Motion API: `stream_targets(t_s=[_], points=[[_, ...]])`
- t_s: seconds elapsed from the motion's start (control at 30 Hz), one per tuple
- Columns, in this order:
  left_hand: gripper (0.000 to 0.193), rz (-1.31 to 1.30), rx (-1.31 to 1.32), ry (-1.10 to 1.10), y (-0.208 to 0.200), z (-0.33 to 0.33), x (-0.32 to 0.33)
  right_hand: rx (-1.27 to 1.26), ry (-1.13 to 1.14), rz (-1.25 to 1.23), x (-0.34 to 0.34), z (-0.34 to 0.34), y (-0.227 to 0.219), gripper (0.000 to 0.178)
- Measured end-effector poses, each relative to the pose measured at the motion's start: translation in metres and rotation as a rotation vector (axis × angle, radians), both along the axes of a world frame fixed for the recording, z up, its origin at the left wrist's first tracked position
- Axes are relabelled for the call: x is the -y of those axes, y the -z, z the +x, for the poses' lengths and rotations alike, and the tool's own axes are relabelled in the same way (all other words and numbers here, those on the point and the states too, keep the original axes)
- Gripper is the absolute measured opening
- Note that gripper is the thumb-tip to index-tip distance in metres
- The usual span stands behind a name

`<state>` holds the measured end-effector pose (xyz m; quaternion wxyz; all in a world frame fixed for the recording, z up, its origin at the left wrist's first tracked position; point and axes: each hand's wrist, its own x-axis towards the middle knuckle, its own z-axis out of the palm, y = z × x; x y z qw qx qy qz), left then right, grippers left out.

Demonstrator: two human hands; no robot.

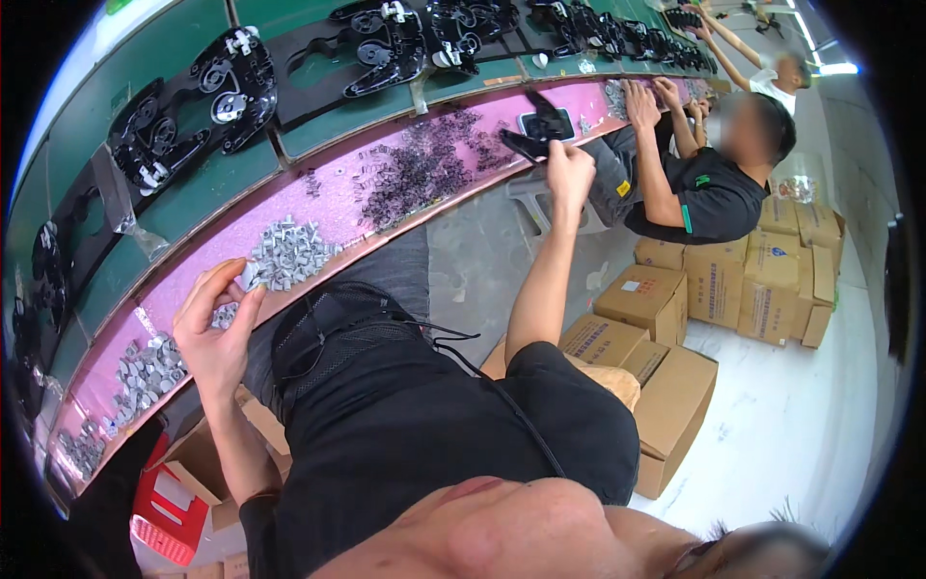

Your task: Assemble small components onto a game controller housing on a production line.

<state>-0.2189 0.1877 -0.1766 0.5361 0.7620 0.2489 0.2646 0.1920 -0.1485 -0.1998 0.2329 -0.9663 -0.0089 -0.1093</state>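
My left hand (pixel 214 338) pinches a small grey plastic piece (pixel 252 276) between thumb and fingers. It is at the near edge of a pink-covered ledge (pixel 323 207), beside a pile of similar grey pieces (pixel 294 251). My right hand (pixel 571 179), reaching out to the right, grips a black forked plastic part (pixel 550 118) by its near end. That part is held over the ledge's edge, in front of a dark device with a pale rim (pixel 577 123), which it partly hides. Between my hands, many small black clips (pixel 415 179) lie scattered on the pink surface.
More grey pieces (pixel 145 376) lie toward the left end. Behind the ledge, a green line (pixel 318 125) carries glossy black assemblies (pixel 231 92). A co-worker (pixel 709 183) sits at right, hands over the ledge. Cardboard boxes (pixel 675 405) stand behind; a red container (pixel 169 511) is lower left.
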Motion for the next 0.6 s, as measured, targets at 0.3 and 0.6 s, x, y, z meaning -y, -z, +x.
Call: stream_targets(t_s=[0.3, 0.6], points=[[0.035, 0.091, 0.066, 0.07, -0.023, 0.0, -0.009, -0.115, -0.442, 0.574, -0.058, -0.081, -0.069, 0.022], [0.031, 0.127, 0.122, -0.09, -0.047, -0.032, -0.019, -0.429, -0.98, 0.783, -0.21, -0.156, -0.059, 0.019]])
